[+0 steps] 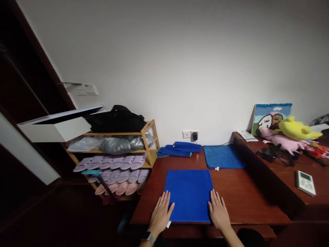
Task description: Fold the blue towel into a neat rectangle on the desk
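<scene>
A bright blue cloth (190, 195) lies flat and square on the reddish-brown wooden table (244, 192), its near edge close to the table's front edge. My left hand (161, 212) rests at the cloth's left edge, palm down, fingers stretched out and thumb on the fabric. At the right edge my right hand (219, 210) lies flat in the same way, its thumb touching the cloth. Neither hand grips anything. A small white tag (168, 224) sticks out under the near left corner, beside my left wrist.
Folded blue cloths (180, 149) and another flat blue cloth (223, 157) lie along the wall. To the left stands a wooden rack (152, 137) with slippers (125, 176). On the raised desk at right are plush toys (295, 128), cables and a calculator-like device (305, 182).
</scene>
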A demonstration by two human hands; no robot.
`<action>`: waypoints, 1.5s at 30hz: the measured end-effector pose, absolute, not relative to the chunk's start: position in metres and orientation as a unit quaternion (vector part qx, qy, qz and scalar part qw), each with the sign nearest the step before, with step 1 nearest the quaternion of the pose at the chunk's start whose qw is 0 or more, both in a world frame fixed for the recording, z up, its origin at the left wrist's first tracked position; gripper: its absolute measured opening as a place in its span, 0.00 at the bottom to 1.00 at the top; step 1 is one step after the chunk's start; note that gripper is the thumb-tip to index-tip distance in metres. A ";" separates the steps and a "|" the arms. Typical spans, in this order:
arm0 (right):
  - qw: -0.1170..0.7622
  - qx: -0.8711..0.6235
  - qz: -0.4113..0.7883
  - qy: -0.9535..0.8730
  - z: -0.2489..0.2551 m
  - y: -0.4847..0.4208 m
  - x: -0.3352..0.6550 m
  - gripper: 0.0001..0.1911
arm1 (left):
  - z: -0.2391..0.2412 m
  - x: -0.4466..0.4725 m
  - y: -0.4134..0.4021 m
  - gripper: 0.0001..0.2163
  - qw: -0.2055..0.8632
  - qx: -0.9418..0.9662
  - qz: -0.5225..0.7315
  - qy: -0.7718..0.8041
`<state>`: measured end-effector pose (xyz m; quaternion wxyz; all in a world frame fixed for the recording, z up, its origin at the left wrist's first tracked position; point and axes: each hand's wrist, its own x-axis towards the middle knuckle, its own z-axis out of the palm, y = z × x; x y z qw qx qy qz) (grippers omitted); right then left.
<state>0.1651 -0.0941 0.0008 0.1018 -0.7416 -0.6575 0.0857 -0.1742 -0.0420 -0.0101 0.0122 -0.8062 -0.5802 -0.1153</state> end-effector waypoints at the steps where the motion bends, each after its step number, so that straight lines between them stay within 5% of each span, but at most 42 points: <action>1: 0.112 -0.740 0.080 -0.659 -0.002 -0.097 0.165 0.35 | -0.011 -0.173 -0.043 0.31 0.012 -0.805 -0.117 -0.581; 11: 0.155 -0.732 0.061 -0.661 -0.031 -0.111 0.161 0.35 | 0.009 -0.162 -0.036 0.30 0.022 -0.809 -0.145 -0.569; 22: 0.135 -0.713 0.074 -0.684 -0.031 -0.112 0.166 0.33 | 0.016 0.023 -0.063 0.28 -0.085 -0.908 -0.137 -0.387; 33: 0.125 -0.729 0.062 -0.671 -0.037 -0.114 0.164 0.37 | 0.000 -0.165 -0.047 0.30 -0.016 -0.811 -0.106 -0.575; 45: 0.088 -0.740 0.112 -0.657 0.041 0.026 0.175 0.35 | -0.031 -0.179 -0.044 0.31 0.011 -0.807 -0.143 -0.573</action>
